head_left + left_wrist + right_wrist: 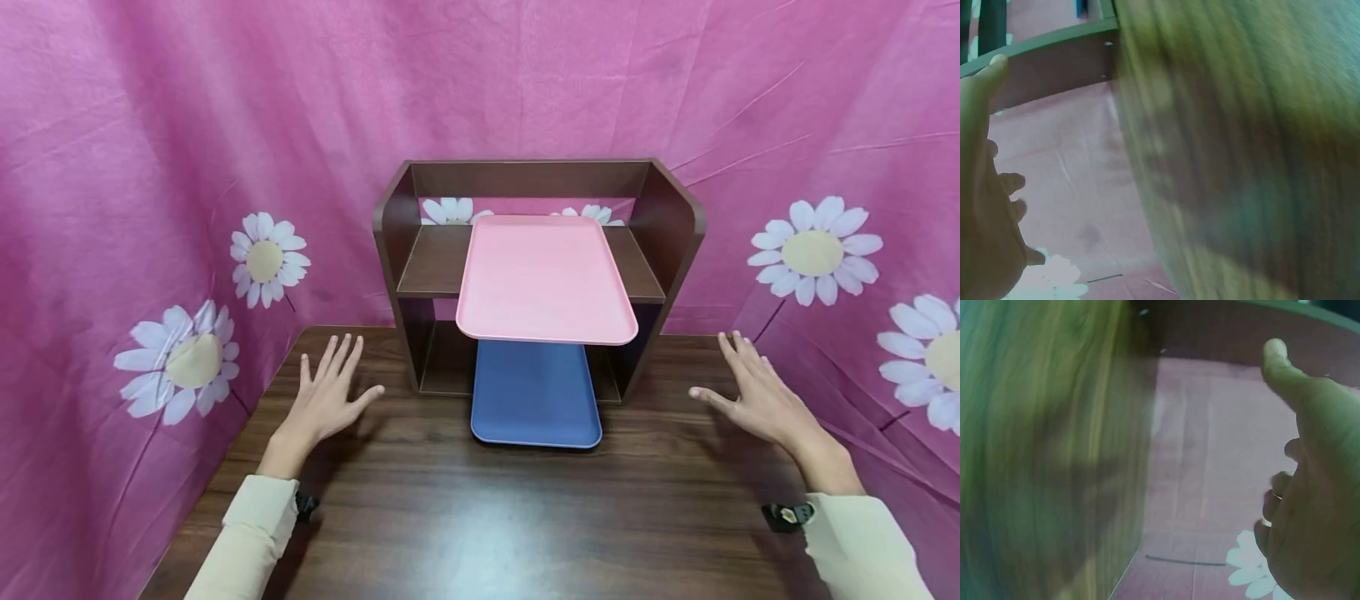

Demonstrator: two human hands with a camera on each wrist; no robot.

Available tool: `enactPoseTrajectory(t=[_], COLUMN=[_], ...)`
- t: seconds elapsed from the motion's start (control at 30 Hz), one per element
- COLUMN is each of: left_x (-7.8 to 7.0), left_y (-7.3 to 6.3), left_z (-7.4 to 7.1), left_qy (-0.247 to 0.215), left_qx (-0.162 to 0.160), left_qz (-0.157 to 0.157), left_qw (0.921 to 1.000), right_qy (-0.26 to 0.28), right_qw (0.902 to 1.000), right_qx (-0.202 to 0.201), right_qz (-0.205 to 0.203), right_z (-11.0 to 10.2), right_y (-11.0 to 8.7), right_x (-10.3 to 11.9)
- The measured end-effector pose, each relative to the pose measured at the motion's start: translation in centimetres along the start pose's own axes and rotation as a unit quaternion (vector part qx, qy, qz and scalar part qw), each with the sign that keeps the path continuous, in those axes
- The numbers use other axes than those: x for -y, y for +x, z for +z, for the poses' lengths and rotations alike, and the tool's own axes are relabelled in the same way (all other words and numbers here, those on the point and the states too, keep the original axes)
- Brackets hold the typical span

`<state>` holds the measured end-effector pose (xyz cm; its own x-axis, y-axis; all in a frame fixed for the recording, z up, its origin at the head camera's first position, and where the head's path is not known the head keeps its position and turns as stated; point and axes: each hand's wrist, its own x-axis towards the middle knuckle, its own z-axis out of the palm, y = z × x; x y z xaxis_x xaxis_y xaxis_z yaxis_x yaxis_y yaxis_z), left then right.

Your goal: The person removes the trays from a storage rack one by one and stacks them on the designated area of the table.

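Magenta cloth [525, 83] printed with white daisies [193, 361] hangs behind and to both sides of the hands: two blooms show to the left of the left hand [326, 400], and two to the right of the right hand [761, 396]. Below the hands spreads a dark wood-grain bench [540, 500], with a bright glare patch on the part nearer the person, between the forearms.

Both hands are wide, fingers straight and spread, thumbs reaching inward toward each other. Each casts a shadow on the bench; whether either touches the wood I cannot tell.

Between and beyond them stands a brown two-tier shelf unit [393, 233], its left side near the left hand's fingertips and its right side a little farther from the right hand. On its upper board [435, 258] lies a pink tray [546, 279], level with the midpoint between the hands and jutting past the board's front edge toward the person. Directly beneath, a blue tray [534, 392] sits in the lower compartment and sticks out farther, its front end over the bench, well apart from either thumb.

Pale cream sleeves [258, 521] cover the forearms behind the hands, with a small black device [783, 517] under the right wrist.
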<state>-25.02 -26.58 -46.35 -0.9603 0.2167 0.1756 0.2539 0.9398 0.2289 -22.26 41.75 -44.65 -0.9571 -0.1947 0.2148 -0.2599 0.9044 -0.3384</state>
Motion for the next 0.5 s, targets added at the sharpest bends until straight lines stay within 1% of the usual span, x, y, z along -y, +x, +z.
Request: enactPoseTrajectory(t=[0.1, 0.17, 0.23, 0.33, 0.4, 0.47, 0.5], left_x=[-0.7, -1.2, -1.7, -2.7, -3.4, -4.3, -4.7], left_y=[0.2, 0.3, 0.4, 0.5, 0.6, 0.6, 0.7], left_z=[-0.5, -0.8, -1.2, -1.6, -1.9, -2.2, -2.4], left_qy=[-0.015, -0.026, -0.037, -0.057, -0.079, -0.109, -0.125], left_qx=[-0.012, -0.026, -0.050, -0.081, -0.099, -0.110, -0.119], left_qz=[0.010, 0.019, 0.034, 0.046, 0.045, 0.035, 0.034], left_qw=[0.9998, 0.9991, 0.9975, 0.9941, 0.9909, 0.9874, 0.9844], right_qy=[0.014, 0.013, 0.013, 0.042, 0.064, 0.102, 0.123], right_qw=[0.9992, 0.9982, 0.9979, 0.9963, 0.9935, 0.9893, 0.9866], right_qx=[0.014, 0.013, -0.008, -0.056, -0.085, -0.096, -0.101], right_qz=[0.034, 0.057, 0.063, 0.050, 0.041, 0.038, 0.038], right_z=[-0.6, -0.8, -1.0, -0.9, -0.8, -0.5, -0.4], right_y=[0.1, 0.2, 0.1, 0.2, 0.2, 0.1, 0.0], right_x=[1.2, 2.1, 2.9, 4.1, 4.8, 5.5, 5.8])
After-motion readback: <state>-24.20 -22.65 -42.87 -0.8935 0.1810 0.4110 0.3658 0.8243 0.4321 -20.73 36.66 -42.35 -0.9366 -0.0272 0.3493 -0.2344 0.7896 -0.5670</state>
